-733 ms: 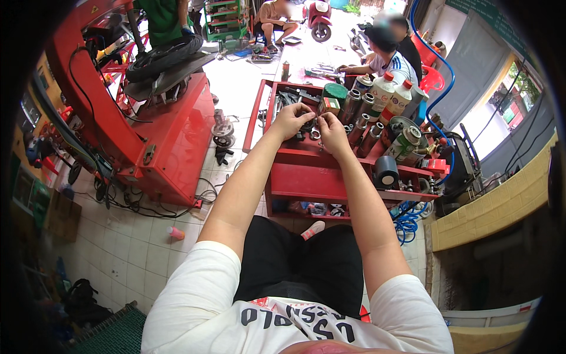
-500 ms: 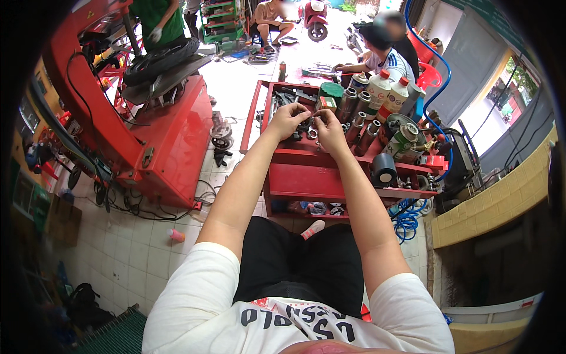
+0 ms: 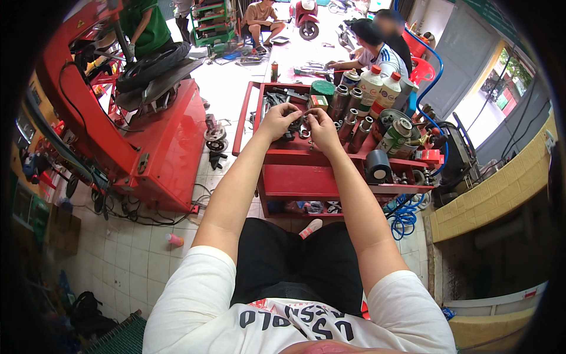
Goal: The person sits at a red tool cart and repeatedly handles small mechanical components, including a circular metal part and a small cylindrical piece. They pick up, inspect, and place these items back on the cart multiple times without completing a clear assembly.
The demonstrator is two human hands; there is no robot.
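Note:
Both my hands are over the top tray of a red tool cart (image 3: 306,158), fingertips close together. My left hand (image 3: 279,122) is closed in a pinch above dark metal tools (image 3: 275,98). Whatever it grips is too small to make out. A short gap away, my right hand (image 3: 323,132) also has its fingers pinched, and its contents cannot be made out. Small metal rings (image 3: 304,133) lie in the tray between and below the hands. Just beyond the right hand stand a green-lidded can (image 3: 322,88) and several metal cylinders (image 3: 348,122).
White bottles with red caps (image 3: 369,86), a spray can (image 3: 397,134) and a dark cylinder (image 3: 378,167) crowd the cart's right side. A red machine (image 3: 168,150) holding a wheel (image 3: 154,64) stands left. Blue hose (image 3: 403,223) coils at lower right. Other people sit farther off.
My hands have drawn slightly apart, the left one shifting left, and both remain over the tray. The whole view has shifted a little. A person at the far left has lowered an arm toward the wheel.

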